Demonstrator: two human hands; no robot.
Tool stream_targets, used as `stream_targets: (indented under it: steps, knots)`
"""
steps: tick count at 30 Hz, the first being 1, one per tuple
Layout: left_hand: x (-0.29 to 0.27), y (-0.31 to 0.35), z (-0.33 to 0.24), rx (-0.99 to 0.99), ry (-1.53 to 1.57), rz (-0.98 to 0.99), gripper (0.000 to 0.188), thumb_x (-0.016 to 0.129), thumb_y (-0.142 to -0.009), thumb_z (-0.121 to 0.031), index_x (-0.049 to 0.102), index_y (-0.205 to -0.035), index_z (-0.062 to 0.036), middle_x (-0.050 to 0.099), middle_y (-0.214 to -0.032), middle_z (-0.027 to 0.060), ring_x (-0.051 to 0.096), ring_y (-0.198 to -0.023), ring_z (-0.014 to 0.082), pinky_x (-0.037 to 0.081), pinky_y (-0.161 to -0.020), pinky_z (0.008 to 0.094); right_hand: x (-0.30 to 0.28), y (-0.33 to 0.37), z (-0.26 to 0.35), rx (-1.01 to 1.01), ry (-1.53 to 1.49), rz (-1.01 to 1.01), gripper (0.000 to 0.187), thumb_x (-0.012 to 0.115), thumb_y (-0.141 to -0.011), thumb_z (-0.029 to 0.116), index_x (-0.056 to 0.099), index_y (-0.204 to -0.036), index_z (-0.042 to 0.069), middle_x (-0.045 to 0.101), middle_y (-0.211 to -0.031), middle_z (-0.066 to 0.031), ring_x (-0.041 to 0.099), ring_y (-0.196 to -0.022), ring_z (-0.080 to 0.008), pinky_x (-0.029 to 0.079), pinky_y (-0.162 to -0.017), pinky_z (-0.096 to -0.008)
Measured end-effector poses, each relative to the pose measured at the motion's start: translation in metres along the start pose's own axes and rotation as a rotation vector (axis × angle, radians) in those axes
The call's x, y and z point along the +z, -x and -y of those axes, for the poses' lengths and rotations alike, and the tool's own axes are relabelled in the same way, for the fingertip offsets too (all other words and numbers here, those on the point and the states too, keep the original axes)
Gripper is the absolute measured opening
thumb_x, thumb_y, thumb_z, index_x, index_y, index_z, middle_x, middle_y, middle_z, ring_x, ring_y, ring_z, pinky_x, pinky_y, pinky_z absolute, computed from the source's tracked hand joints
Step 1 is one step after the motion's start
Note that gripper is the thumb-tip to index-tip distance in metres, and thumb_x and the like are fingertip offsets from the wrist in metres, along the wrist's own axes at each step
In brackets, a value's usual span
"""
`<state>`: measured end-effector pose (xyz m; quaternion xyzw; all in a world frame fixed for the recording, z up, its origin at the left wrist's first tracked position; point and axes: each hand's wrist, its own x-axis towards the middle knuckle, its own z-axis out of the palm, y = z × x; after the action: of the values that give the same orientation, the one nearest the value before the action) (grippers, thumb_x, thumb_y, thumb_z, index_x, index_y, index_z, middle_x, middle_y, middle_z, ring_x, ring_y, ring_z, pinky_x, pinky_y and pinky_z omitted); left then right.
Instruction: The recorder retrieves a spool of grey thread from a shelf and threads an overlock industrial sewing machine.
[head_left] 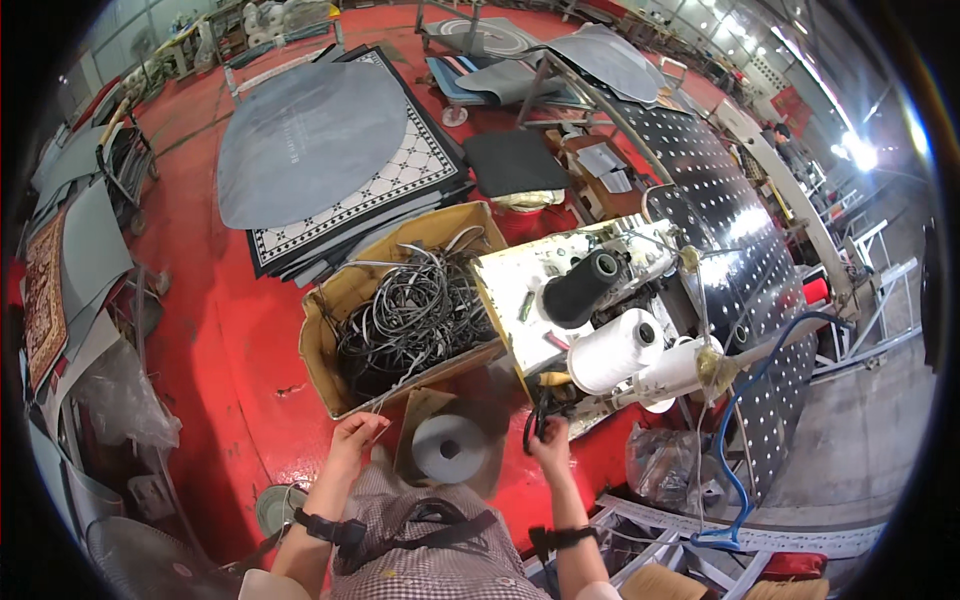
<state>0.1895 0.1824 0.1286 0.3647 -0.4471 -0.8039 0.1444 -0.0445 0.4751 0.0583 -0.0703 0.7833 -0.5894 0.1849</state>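
My left hand (358, 434) is closed in a pinch on a thin grey strip (384, 398), which runs up into a cardboard box (318, 368). Inside that box lies a tangled heap of grey and black strips (425, 310). My right hand (550, 442) is closed around the black handles of scissors (532, 428), beside the sewing machine table's near corner. The blades are hard to make out. Between my hands, lower down, a roll of grey tape (448, 449) rests in an opened carton (410, 432).
Thread cones, one black (580, 290) and one white (617, 350), stand on the machine table (512, 300) at right. Beyond the box lies a stack of mats (330, 140). A perforated black tabletop (720, 190) extends right, with a blue hose (738, 440) hanging near it.
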Motion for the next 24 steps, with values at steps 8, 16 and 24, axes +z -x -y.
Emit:
stream_targets:
  steps: [8,16,24]
  knots:
    - [-0.003,0.000,0.005,0.019,0.153,0.160,0.011,0.056,-0.091,-0.014,0.064,-0.090,-0.0065,0.064,-0.087,-0.0016,0.045,-0.065,0.0016,0.032,-0.056,0.0177,0.067,0.096,0.062,0.685,-0.420,0.901,0.034,0.049,-0.095,0.043,0.045,-0.107,0.011,0.050,-0.077,0.0001,0.047,-0.063,-0.0082,0.038,-0.053,-0.0226]
    - [-0.014,0.012,-0.001,-0.014,0.136,0.302,0.010,0.055,-0.090,-0.011,0.063,-0.088,-0.0048,0.062,-0.086,-0.0007,0.040,-0.062,0.0022,0.028,-0.054,0.0177,0.103,0.089,0.079,0.499,-0.281,1.187,0.057,0.039,-0.093,0.059,0.046,-0.111,0.005,0.055,-0.095,-0.0049,0.052,-0.079,-0.0103,0.043,-0.065,-0.0236]
    - [-0.024,0.013,-0.001,-0.050,0.027,0.345,0.012,0.056,-0.091,-0.014,0.064,-0.089,-0.0054,0.065,-0.086,0.0015,0.044,-0.063,0.0047,0.030,-0.057,0.0203,0.139,0.073,0.073,0.530,-0.374,1.277,0.053,0.042,-0.092,0.059,0.039,-0.107,0.007,0.052,-0.088,-0.0033,0.049,-0.067,-0.0097,0.041,-0.057,-0.0235]
